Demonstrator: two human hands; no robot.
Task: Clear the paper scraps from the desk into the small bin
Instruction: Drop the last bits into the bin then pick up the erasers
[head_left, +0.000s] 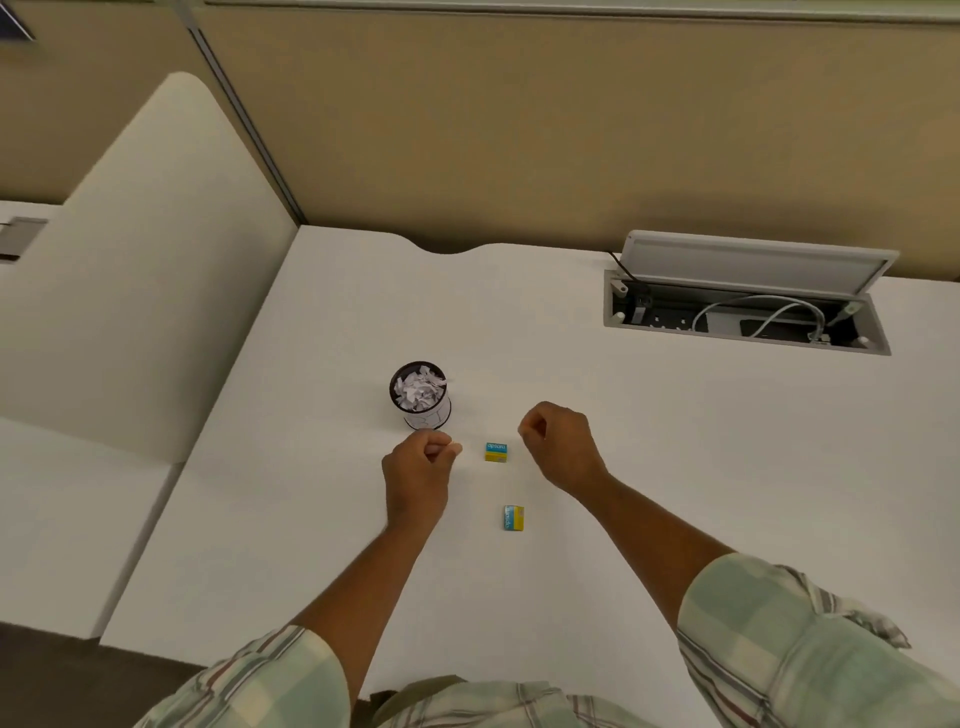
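A small dark round bin (422, 415) stands on the white desk (675, 441), filled to the rim with crumpled white paper scraps (418, 388). My left hand (418, 470) hovers just in front of the bin, fingers curled shut; I see nothing in it. My right hand (558, 447) is off to the right of the bin, also curled into a loose fist with nothing visible inside. No loose scraps show on the desk around the hands.
Two small blue-and-yellow boxes lie between and behind my hands, one (496, 452) near my knuckles, the other (513, 518) closer to me. An open cable hatch (743, 312) with wires sits at the back right. A beige partition (156, 260) bounds the left.
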